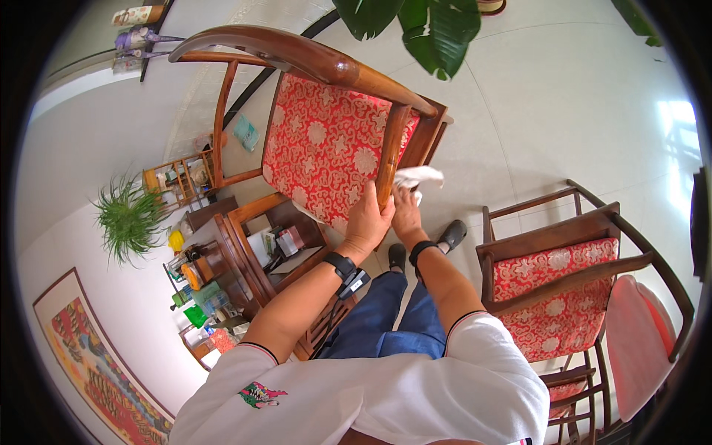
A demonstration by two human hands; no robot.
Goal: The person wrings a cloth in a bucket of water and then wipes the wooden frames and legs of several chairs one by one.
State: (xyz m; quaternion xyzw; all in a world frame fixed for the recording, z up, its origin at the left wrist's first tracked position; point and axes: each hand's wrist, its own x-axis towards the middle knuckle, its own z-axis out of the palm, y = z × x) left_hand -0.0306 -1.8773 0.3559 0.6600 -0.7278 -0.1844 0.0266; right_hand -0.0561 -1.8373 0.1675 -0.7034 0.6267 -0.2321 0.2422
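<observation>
In front of me is a brown wooden chair point(337, 63) with a curved top rail and a red patterned cushion point(315, 141). My left hand point(367, 221) is closed around the lower end of one of its wooden posts point(393, 152). Just right of it, my right hand point(406, 215) pinches a white cloth point(419, 176), which sticks out beyond the fingers beside the chair's frame. Whether the cloth touches the wood, I cannot tell. Part of the cushion lies behind the post and my left hand.
At my right stands another wooden chair point(564, 213) with a red cushion, and a pink round seat point(636, 345) beside it. A cabinet point(259, 222) with items on its shelves is to the left. Large green leaves point(437, 33) hang over the tiled floor point(512, 89) at the far side.
</observation>
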